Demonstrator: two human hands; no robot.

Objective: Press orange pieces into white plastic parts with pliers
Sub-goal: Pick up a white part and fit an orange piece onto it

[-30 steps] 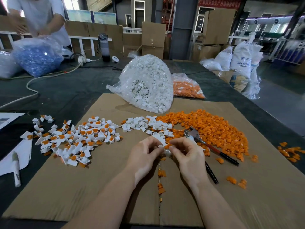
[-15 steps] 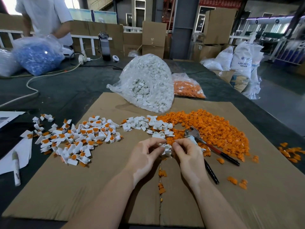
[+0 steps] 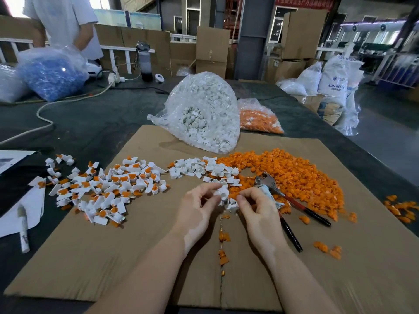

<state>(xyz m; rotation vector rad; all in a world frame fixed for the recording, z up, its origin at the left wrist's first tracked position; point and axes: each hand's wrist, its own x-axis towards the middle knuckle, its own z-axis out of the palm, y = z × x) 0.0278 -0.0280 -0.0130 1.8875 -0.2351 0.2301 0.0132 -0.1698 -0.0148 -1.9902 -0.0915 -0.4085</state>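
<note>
At centre of cardboard sheet (image 3: 136, 257): left hand (image 3: 195, 211) and right hand (image 3: 258, 207) close together, fingers curled, pinching small white plastic parts (image 3: 223, 193) between them. Can't tell whether right fingertips also hold an orange piece; too small. Pliers (image 3: 292, 202) lying untouched at 3 o'clock of hands, red/black handles, metal head on edge of loose orange pieces (image 3: 294, 175), just beside right hand.

Progress, judged from piles: finished pile (image 3: 106, 189) at 9 o'clock, white w/ orange inserts, a fair heap. Unfilled white parts (image 3: 195, 168) at 12 o'clock, a small batch. Orange heap at 1–2 o'clock still big. Further at 12: bag of white parts (image 3: 204, 114) nearly full, bag of orange (image 3: 258, 118) behind it. So early on; most stock untouched.

Step in hand prob. seating an insert by fingers, pliers press yet to come.

Few stray orange bits at 6 o'clock along cardboard seam.
</note>
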